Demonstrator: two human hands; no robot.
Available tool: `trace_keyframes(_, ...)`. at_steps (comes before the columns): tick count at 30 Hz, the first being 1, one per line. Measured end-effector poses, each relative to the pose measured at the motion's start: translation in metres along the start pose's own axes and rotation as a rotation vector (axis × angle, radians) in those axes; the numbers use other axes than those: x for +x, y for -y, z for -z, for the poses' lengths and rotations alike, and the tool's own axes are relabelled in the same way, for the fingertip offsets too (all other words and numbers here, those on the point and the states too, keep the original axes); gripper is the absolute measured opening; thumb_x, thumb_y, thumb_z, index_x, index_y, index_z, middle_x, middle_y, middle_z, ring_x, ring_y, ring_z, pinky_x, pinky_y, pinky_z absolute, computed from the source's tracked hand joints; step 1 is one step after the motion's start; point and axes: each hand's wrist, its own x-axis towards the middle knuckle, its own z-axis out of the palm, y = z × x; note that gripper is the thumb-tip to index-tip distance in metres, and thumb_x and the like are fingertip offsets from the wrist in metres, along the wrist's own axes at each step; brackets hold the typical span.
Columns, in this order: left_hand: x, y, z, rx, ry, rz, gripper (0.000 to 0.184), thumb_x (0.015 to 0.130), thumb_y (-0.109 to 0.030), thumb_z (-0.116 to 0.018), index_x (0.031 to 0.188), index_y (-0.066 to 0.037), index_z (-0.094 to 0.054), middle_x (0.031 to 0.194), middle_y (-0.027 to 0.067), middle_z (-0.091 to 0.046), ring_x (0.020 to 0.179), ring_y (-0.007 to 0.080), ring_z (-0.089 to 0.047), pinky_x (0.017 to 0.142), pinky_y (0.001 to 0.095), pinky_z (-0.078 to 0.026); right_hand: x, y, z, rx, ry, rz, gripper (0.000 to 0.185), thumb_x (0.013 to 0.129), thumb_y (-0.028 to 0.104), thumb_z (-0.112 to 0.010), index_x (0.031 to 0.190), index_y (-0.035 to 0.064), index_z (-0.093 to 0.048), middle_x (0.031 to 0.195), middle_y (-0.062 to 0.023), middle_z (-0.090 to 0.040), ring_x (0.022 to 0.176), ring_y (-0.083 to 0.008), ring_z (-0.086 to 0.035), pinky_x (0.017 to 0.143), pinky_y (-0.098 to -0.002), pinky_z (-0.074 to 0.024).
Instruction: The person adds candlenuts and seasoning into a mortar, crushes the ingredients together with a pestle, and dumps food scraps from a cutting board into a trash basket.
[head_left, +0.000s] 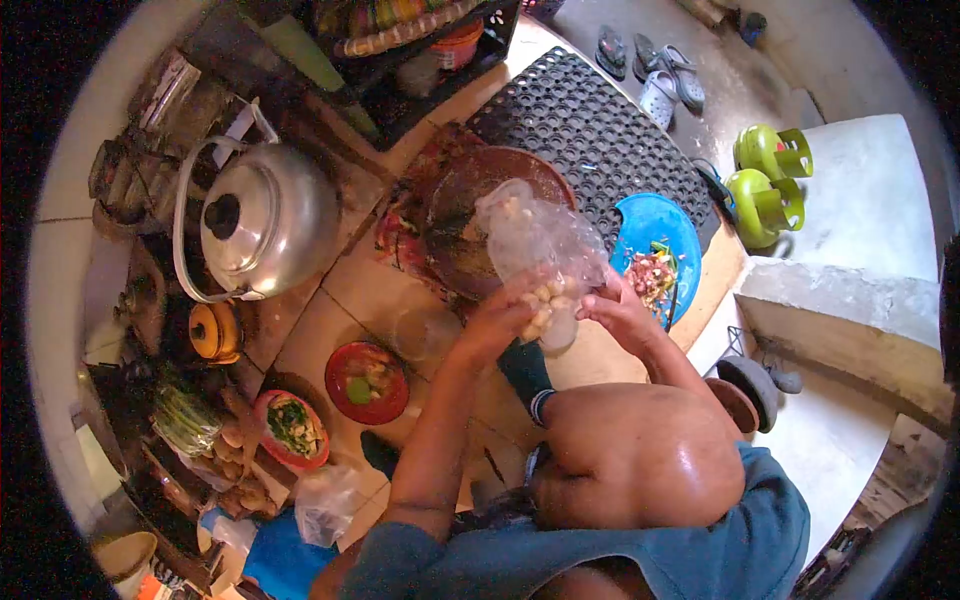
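Observation:
A clear plastic bag (545,235) with pale round pieces in its lower part hangs between my hands, over the near edge of a large brown bowl (455,205). My left hand (505,315) is closed around the bag's left side, by the pale pieces (545,308). On the right side, my right hand (615,308) pinches the plastic. Right of the bag lies a blue plate (685,240) with chopped reddish and green food (652,278). A red bowl (367,415) with food pieces stands left of my left forearm.
A large metal kettle (270,215) stands at the left, with a small orange pot (215,332) below it. A pink bowl (314,456) holds greens. Behind lies a black rubber mat (600,135). Green gas cylinders (755,195) stand at the right.

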Motion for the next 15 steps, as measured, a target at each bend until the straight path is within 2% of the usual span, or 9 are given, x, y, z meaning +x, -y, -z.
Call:
trace_keyframes(2,-0.002,0.000,-0.003,0.059,-0.131,0.062,0.061,0.078,-0.003,-0.048,0.138,-0.004,-0.038,0.131,0.0098,-0.050,0.120,0.0212,-0.048,0.100,0.0324,-0.038,0.002,-0.005,0.006,-0.083,0.022,-0.067,0.065,0.077,0.016,-0.072,0.132,0.0053,-0.040,0.113,-0.0055,-0.054,0.096,-0.0139,-0.054,0.078,-0.0306,-0.0476)
trace_keyframes(5,0.001,0.026,0.016,-0.239,-0.010,-0.154,0.058,0.079,-0.001,-0.047,0.136,-0.005,-0.040,0.128,0.0096,-0.052,0.116,0.0211,-0.051,0.097,0.0317,-0.041,0.003,-0.007,0.010,-0.210,0.062,-0.086,0.062,0.076,0.013,-0.073,0.130,0.0049,-0.042,0.104,-0.0041,-0.056,0.090,-0.0136,-0.056,0.078,-0.0304,-0.0474)
trace_keyframes(7,0.000,0.019,0.011,-0.262,-0.027,-0.097,0.056,0.079,0.000,-0.047,0.135,-0.005,-0.042,0.126,0.0086,-0.053,0.113,0.0208,-0.053,0.094,0.0316,-0.043,0.001,-0.003,-0.003,-0.222,0.019,-0.021,0.061,0.075,0.010,-0.073,0.128,0.0046,-0.044,0.100,-0.0038,-0.058,0.087,-0.0135,-0.056,0.078,-0.0297,-0.0472)
trace_keyframes(10,-0.004,0.010,0.008,-0.173,-0.100,-0.023,0.054,0.079,0.001,-0.048,0.133,-0.005,-0.044,0.123,0.0075,-0.054,0.107,0.0191,-0.056,0.091,0.0306,-0.045,0.004,-0.006,-0.011,-0.277,0.011,0.067,0.062,0.074,0.007,-0.074,0.129,0.0043,-0.044,0.098,-0.0045,-0.059,0.089,-0.0124,-0.056,0.078,-0.0287,-0.0470)
trace_keyframes(13,-0.002,0.009,0.014,0.035,-0.122,0.010,0.053,0.080,0.000,-0.049,0.133,-0.005,-0.044,0.123,0.0070,-0.054,0.106,0.0176,-0.056,0.090,0.0294,-0.045,0.001,0.007,-0.022,-0.296,0.025,0.031,0.062,0.075,0.007,-0.073,0.130,0.0040,-0.044,0.104,-0.0048,-0.059,0.092,-0.0116,-0.056,0.079,-0.0278,-0.0466)
trace_keyframes(15,-0.001,0.009,0.015,0.120,-0.124,0.009,0.051,0.082,-0.001,-0.049,0.133,-0.004,-0.044,0.123,0.0067,-0.054,0.105,0.0167,-0.055,0.090,0.0287,-0.045,0.004,0.000,-0.020,-0.277,0.049,0.049,0.066,0.077,0.002,-0.071,0.134,0.0048,-0.038,0.115,-0.0064,-0.056,0.100,-0.0155,-0.057,0.087,-0.0311,-0.0481)
